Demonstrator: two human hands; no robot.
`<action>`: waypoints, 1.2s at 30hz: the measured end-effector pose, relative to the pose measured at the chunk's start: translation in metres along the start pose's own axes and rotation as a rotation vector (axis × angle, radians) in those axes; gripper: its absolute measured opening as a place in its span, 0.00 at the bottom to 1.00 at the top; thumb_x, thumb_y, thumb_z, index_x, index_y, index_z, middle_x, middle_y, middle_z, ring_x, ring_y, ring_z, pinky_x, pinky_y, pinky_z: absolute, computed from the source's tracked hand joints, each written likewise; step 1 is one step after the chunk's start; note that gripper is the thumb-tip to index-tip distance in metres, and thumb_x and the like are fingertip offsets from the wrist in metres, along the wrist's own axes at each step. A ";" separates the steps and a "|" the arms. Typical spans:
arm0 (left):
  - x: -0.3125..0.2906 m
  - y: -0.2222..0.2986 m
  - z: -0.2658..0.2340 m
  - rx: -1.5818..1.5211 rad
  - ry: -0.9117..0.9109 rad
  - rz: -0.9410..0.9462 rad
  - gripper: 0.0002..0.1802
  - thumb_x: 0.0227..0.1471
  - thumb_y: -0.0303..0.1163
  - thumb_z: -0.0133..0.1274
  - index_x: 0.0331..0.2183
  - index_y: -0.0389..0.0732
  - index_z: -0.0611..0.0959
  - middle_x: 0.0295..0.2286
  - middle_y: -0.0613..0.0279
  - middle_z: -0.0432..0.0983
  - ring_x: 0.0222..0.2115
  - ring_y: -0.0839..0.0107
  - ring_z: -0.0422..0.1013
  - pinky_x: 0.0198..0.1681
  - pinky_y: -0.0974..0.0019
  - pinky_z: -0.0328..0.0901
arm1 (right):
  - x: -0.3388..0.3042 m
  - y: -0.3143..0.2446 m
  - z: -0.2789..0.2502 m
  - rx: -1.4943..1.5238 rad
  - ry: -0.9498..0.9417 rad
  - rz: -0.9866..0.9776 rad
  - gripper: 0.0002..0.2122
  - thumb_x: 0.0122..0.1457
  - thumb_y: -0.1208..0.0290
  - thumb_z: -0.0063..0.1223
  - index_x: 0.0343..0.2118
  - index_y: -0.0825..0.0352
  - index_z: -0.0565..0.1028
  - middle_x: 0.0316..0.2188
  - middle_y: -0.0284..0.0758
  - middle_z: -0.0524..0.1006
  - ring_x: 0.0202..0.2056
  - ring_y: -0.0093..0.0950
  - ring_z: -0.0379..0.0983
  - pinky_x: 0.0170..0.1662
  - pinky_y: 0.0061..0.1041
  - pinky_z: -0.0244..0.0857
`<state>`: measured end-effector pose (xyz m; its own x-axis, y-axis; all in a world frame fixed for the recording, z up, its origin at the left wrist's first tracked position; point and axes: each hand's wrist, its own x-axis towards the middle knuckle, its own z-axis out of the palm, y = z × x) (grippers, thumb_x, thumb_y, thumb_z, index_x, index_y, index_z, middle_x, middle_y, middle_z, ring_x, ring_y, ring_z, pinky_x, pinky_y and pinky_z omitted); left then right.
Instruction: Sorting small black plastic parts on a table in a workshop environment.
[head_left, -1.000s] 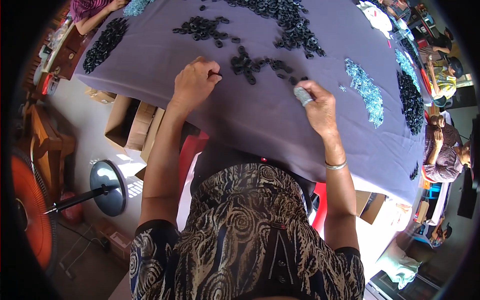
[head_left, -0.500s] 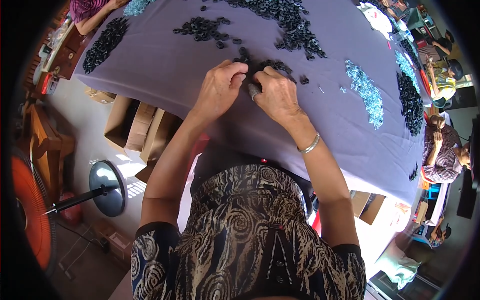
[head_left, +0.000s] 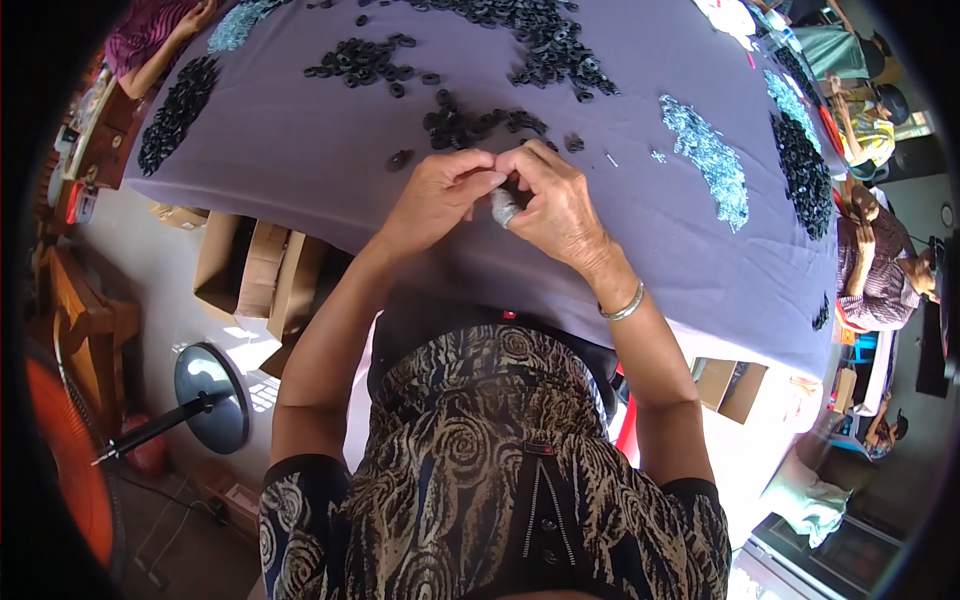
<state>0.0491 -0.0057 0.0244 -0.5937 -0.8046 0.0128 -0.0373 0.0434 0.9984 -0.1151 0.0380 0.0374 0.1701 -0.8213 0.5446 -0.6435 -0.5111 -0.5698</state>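
Near the table's front edge, my left hand (head_left: 440, 198) and my right hand (head_left: 558, 205) meet, thumbs and fingers pinched together. What they hold between the fingertips is hidden. A grey-white wrapping (head_left: 503, 208) covers a finger of my right hand. Just beyond my fingers lies a loose cluster of small black ring-shaped parts (head_left: 450, 128). One pair of black pieces (head_left: 400, 160) rests apart, left of my left hand. Another black piece (head_left: 574, 143) sits to the right, near a tiny silvery pin (head_left: 612, 160).
Bigger piles of black parts (head_left: 560, 55) spread over the purple-grey cloth (head_left: 310, 140). Shiny pale-blue small pieces (head_left: 708, 160) are heaped at the right. Cardboard boxes (head_left: 262, 265) stand below the table's left edge, with an orange fan (head_left: 75, 450) nearby. Other people (head_left: 880, 270) sit around the table.
My hands, apart before, have come together at the fingertips. A black pair now shows left of my left hand, and the near black cluster is less covered. The view has shifted slightly.
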 end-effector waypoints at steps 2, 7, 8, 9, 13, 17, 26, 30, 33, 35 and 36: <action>-0.002 0.005 -0.002 -0.026 -0.045 -0.055 0.09 0.54 0.32 0.50 0.35 0.37 0.80 0.25 0.71 0.72 0.21 0.85 0.64 0.23 0.80 0.60 | -0.003 -0.001 -0.001 -0.026 0.013 -0.054 0.13 0.37 0.81 0.56 0.30 0.66 0.71 0.25 0.37 0.71 0.30 0.38 0.70 0.34 0.33 0.68; -0.005 0.010 0.001 -0.133 -0.132 -0.141 0.09 0.54 0.32 0.51 0.34 0.38 0.81 0.25 0.69 0.73 0.23 0.83 0.65 0.25 0.79 0.61 | -0.010 -0.006 -0.017 0.018 -0.022 -0.067 0.12 0.42 0.80 0.59 0.32 0.66 0.72 0.28 0.36 0.72 0.29 0.34 0.72 0.31 0.30 0.69; -0.006 0.008 0.001 -0.137 -0.127 -0.140 0.09 0.54 0.32 0.51 0.34 0.38 0.81 0.25 0.69 0.73 0.23 0.83 0.65 0.25 0.79 0.61 | -0.010 -0.005 -0.026 -0.019 -0.020 0.013 0.11 0.43 0.80 0.59 0.32 0.66 0.72 0.27 0.36 0.72 0.27 0.33 0.73 0.29 0.29 0.69; -0.010 0.006 -0.002 -0.147 -0.111 -0.115 0.08 0.54 0.31 0.51 0.34 0.38 0.80 0.25 0.68 0.73 0.23 0.82 0.65 0.25 0.78 0.61 | -0.009 -0.004 -0.033 -0.045 -0.027 0.084 0.11 0.44 0.80 0.60 0.32 0.66 0.72 0.26 0.37 0.73 0.26 0.32 0.73 0.28 0.28 0.69; -0.002 0.007 0.010 -0.245 -0.082 -0.098 0.07 0.53 0.27 0.51 0.34 0.37 0.80 0.26 0.65 0.73 0.26 0.78 0.69 0.27 0.75 0.64 | -0.016 0.038 -0.075 -0.243 -0.034 0.293 0.05 0.47 0.82 0.55 0.29 0.68 0.74 0.25 0.40 0.74 0.25 0.34 0.73 0.29 0.28 0.67; 0.003 -0.010 0.017 -0.097 -0.007 0.015 0.06 0.53 0.24 0.50 0.34 0.37 0.79 0.29 0.65 0.73 0.28 0.78 0.71 0.28 0.75 0.65 | -0.020 0.056 -0.077 -0.284 0.066 0.266 0.05 0.47 0.82 0.54 0.28 0.67 0.75 0.24 0.39 0.75 0.25 0.33 0.73 0.30 0.27 0.66; 0.000 -0.010 0.028 0.235 0.074 0.195 0.08 0.49 0.23 0.53 0.35 0.37 0.78 0.28 0.66 0.71 0.28 0.79 0.69 0.30 0.74 0.65 | -0.019 0.055 -0.074 -0.335 0.172 0.388 0.08 0.46 0.81 0.55 0.30 0.65 0.75 0.26 0.37 0.73 0.27 0.34 0.73 0.32 0.29 0.67; 0.001 -0.009 0.033 0.426 0.017 0.250 0.10 0.47 0.22 0.54 0.36 0.37 0.78 0.27 0.63 0.70 0.27 0.76 0.69 0.32 0.73 0.64 | -0.025 0.059 -0.069 -0.539 0.026 0.119 0.11 0.44 0.82 0.54 0.33 0.67 0.75 0.30 0.37 0.73 0.36 0.38 0.70 0.41 0.34 0.66; 0.002 -0.004 0.038 0.536 0.033 0.301 0.12 0.46 0.20 0.53 0.37 0.37 0.77 0.29 0.61 0.70 0.27 0.70 0.70 0.32 0.72 0.65 | -0.029 0.058 -0.063 -0.673 -0.093 0.082 0.16 0.37 0.84 0.52 0.33 0.65 0.74 0.30 0.35 0.72 0.38 0.36 0.68 0.42 0.34 0.65; 0.004 0.005 0.042 0.585 -0.001 0.363 0.13 0.46 0.19 0.52 0.38 0.37 0.77 0.31 0.60 0.70 0.28 0.68 0.70 0.33 0.70 0.66 | -0.026 0.055 -0.063 -0.690 -0.102 0.087 0.15 0.38 0.84 0.52 0.33 0.65 0.74 0.30 0.35 0.72 0.38 0.36 0.68 0.42 0.34 0.64; 0.006 0.010 0.045 0.628 -0.032 0.428 0.15 0.45 0.18 0.51 0.39 0.38 0.77 0.33 0.60 0.70 0.29 0.65 0.70 0.34 0.68 0.67 | -0.024 0.054 -0.064 -0.711 -0.112 0.089 0.15 0.38 0.84 0.53 0.33 0.66 0.74 0.30 0.35 0.72 0.39 0.35 0.68 0.42 0.34 0.64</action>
<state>0.0094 0.0165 0.0315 -0.6823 -0.6245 0.3800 -0.2437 0.6844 0.6872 -0.2018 0.0465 0.0327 0.1455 -0.8926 0.4268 -0.9816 -0.1841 -0.0503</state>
